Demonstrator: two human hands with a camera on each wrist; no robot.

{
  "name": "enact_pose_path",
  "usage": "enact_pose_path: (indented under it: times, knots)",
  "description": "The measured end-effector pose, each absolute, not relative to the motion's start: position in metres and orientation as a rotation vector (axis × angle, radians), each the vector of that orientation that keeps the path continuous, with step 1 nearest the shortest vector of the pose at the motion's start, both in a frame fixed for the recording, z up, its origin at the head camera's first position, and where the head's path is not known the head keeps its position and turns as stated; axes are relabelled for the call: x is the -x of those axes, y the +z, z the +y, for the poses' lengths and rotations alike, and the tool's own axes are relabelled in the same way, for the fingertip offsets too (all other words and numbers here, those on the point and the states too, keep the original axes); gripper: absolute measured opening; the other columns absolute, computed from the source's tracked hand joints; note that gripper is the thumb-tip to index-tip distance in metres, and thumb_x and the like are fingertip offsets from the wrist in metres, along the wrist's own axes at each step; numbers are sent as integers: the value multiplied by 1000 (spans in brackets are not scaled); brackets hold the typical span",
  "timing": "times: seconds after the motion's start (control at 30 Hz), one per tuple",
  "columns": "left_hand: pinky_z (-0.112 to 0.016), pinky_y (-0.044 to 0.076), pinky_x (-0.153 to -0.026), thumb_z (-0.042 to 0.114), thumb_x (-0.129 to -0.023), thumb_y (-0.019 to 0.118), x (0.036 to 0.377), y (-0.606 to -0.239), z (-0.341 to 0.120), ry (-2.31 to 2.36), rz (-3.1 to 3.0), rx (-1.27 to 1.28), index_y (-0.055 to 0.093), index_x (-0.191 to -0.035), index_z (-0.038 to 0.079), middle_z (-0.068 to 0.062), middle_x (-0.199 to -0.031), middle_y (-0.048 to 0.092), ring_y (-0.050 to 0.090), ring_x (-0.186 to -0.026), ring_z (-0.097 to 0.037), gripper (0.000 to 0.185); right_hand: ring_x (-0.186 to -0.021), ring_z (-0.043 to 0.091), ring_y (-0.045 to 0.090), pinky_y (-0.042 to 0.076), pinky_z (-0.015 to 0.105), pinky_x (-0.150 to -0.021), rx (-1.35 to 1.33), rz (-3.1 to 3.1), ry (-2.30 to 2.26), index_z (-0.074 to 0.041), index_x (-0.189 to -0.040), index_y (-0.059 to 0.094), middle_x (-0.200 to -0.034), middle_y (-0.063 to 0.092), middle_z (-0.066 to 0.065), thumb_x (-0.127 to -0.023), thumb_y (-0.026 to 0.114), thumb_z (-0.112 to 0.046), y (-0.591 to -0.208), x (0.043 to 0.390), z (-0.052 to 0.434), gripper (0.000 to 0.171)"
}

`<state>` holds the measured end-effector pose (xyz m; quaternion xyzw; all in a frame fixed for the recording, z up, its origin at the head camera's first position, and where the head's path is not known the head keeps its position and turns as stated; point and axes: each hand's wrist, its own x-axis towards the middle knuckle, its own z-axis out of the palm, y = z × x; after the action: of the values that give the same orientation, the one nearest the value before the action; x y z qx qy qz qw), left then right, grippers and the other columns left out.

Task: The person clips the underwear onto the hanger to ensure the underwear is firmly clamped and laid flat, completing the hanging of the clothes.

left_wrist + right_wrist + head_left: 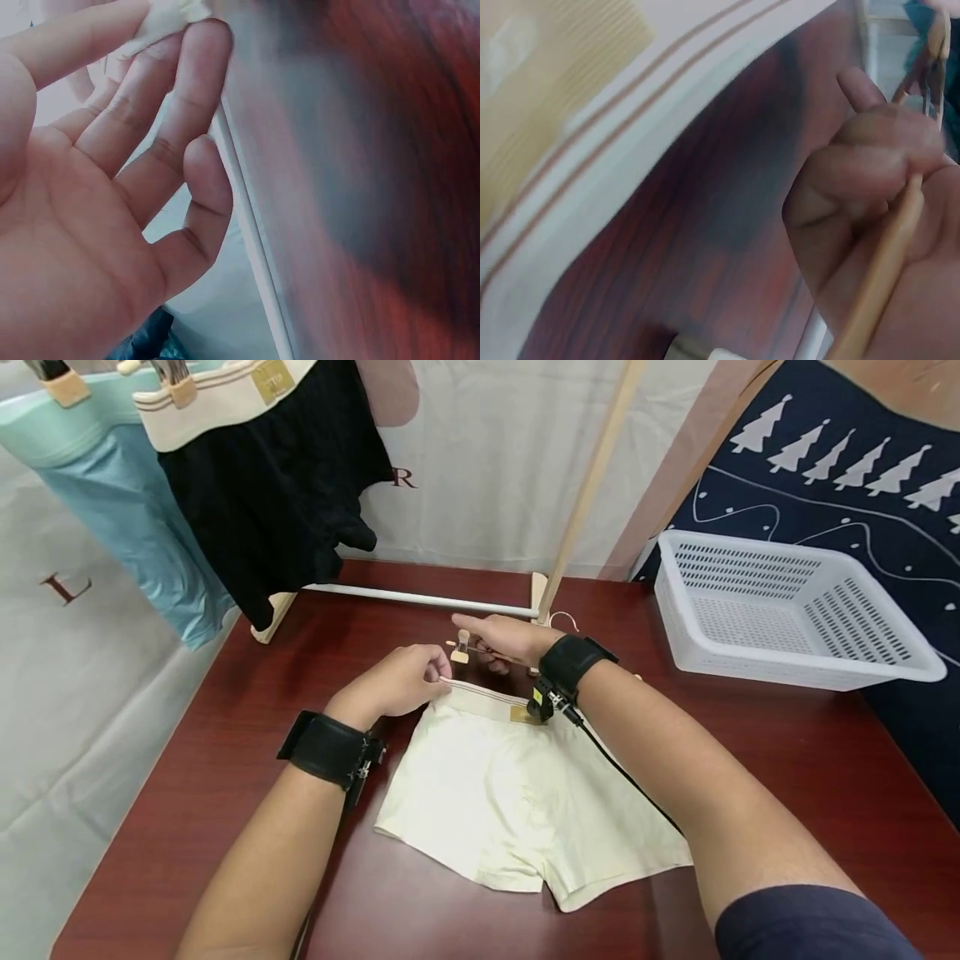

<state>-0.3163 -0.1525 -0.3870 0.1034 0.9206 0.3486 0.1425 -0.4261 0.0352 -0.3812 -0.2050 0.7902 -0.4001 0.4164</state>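
Note:
Pale cream boxer briefs lie spread on the dark red table, waistband at the far side. My left hand pinches the left end of that waistband between thumb and fingers; a bit of the cloth shows at the fingertips in the left wrist view. Just beyond the waistband, my right hand grips a wooden clip hanger by its bar, fingers curled round it. One hanger clip sticks out left of the right hand, near the left fingertips. The right wrist hides part of the waistband.
Black boxer briefs and light blue ones hang from clips at the upper left. A wooden rack with a white lower rod and slanted post stands behind. On the right sits a white plastic basket.

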Motion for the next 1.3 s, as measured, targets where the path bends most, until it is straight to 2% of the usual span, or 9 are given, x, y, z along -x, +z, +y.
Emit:
enact_pose_path:
  times: [0.1, 0.23, 0.3, 0.37, 0.43, 0.57, 0.83, 1.1, 1.3]
  knots:
    - [-33, 48, -76, 18, -95, 67, 315, -386, -151, 1054, 2640, -317, 61, -103, 9, -6, -91, 67, 60, -81, -20, 13, -56, 18, 49, 42, 31, -58, 480, 1963, -1071, -7, -77, 50, -67, 48, 3, -102, 44, -57, -377, 427, 37, 56]
    - [-32, 49, -75, 19, -96, 67, 315, -381, -151, 1129, 2627, -332, 62, -107, 8, -8, -95, 68, 61, -84, -20, 16, -61, 19, 62, 46, 30, -59, 539, 1969, -1189, -6, -103, 66, -78, 59, 6, -103, 51, -46, -372, 426, 40, 42]
    - [-32, 50, -75, 20, -96, 67, 314, -378, -152, 1158, 2625, -325, 63, -108, 7, -8, -98, 69, 62, -87, -20, 18, -64, 19, 65, 47, 29, -60, 581, 1983, -1229, -7, -113, 67, -84, 61, 7, -103, 53, -42, -370, 425, 41, 39]
    - [-33, 51, -77, 21, -96, 68, 314, -376, -155, 1177, 2620, -313, 65, -108, 8, -8, -100, 70, 63, -89, -21, 18, -66, 19, 67, 48, 29, -61, 622, 1995, -1258, -5, -117, 67, -87, 63, 9, -103, 54, -38, -368, 422, 42, 39]
    - [-33, 51, -76, 22, -95, 69, 314, -373, -157, 1194, 2620, -299, 67, -107, 9, -7, -100, 71, 64, -90, -21, 17, -69, 20, 69, 49, 29, -63, 653, 2003, -1296, -1, -117, 67, -88, 66, 10, -103, 55, -35, -366, 420, 43, 39]
    - [-35, 51, -75, 21, -94, 71, 313, -369, -161, 1223, 2634, -274, 71, -103, 11, -6, -96, 72, 64, -87, -21, 13, -70, 20, 69, 53, 29, -64, 704, 2040, -1364, 4, -113, 69, -79, 69, 9, -102, 59, -30, -365, 417, 44, 37]
    - [-33, 50, -73, 21, -93, 72, 311, -370, -163, 1274, 2669, -231, 74, -100, 12, -5, -91, 72, 63, -86, -21, 12, -66, 25, 69, 58, 29, -66, 750, 2099, -1424, 2, -104, 75, -67, 67, 6, -99, 64, -26, -369, 413, 44, 31]
    - [-33, 50, -77, 21, -93, 71, 312, -370, -161, 1351, 2693, -187, 75, -100, 11, -7, -96, 74, 66, -91, -20, 12, -62, 17, 66, 57, 30, -65, 761, 2086, -1418, -1, -95, 76, -66, 66, 12, -98, 65, -25, -370, 406, 42, 27]
    - [-32, 50, -76, 20, -93, 71, 312, -371, -163, 1378, 2651, -154, 75, -101, 11, -8, -95, 74, 66, -90, -20, 13, -65, 19, 68, 58, 32, -68, 789, 2107, -1345, -4, -102, 76, -69, 68, 5, -99, 64, -30, -372, 405, 42, 29]
